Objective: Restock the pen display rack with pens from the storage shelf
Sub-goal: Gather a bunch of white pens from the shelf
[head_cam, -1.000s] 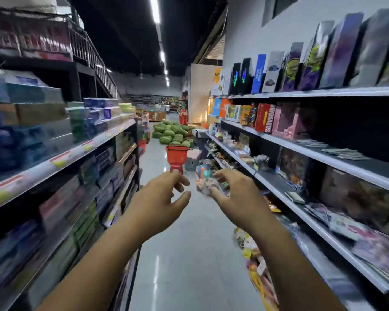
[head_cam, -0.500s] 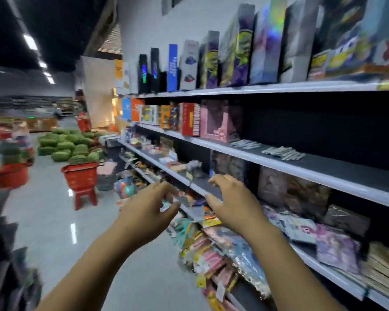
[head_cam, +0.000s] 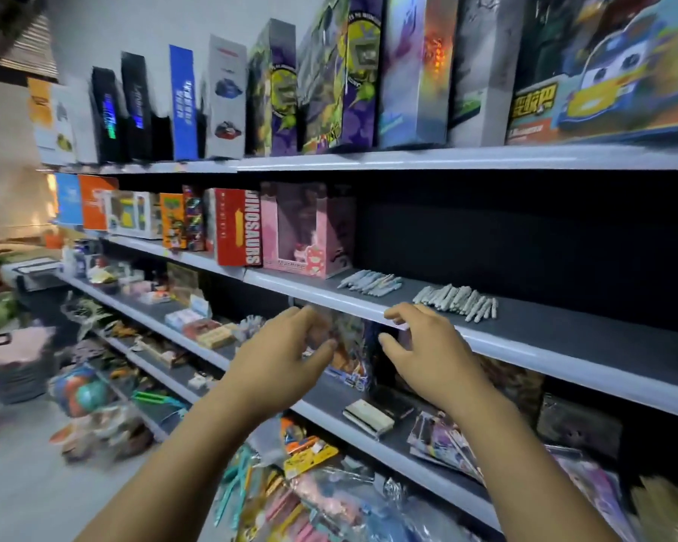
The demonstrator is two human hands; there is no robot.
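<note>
From my head camera, both my hands are raised in front of the shelf [head_cam: 533,348] that carries the pens. My left hand [head_cam: 286,356] is loosely curved, thumb parted from the fingers, and I see nothing in it, though the packets behind it are blurred. My right hand [head_cam: 427,346] is much the same: fingers gently bent, narrow gap to the thumb, holding nothing, with the fingertips [head_cam: 394,315] at the shelf's white lip; I cannot tell if they touch it. The pens lie in two grey piles on the dark shelf top. The near pile [head_cam: 456,303] sits at about 1 o'clock from my right hand, just past the lip. The far pile [head_cam: 370,283] is at about 11 o'clock from it, beside the pink box [head_cam: 310,228], and at about 2 o'clock from my left hand. In the near pile the pens lie side by side, long axes roughly 12 to 6; the far pile slants nearer 2 to 8. I judge my right hand the closer one, and it should go up over the lip and pinch across the barrels. The display rack is not in view.
</note>
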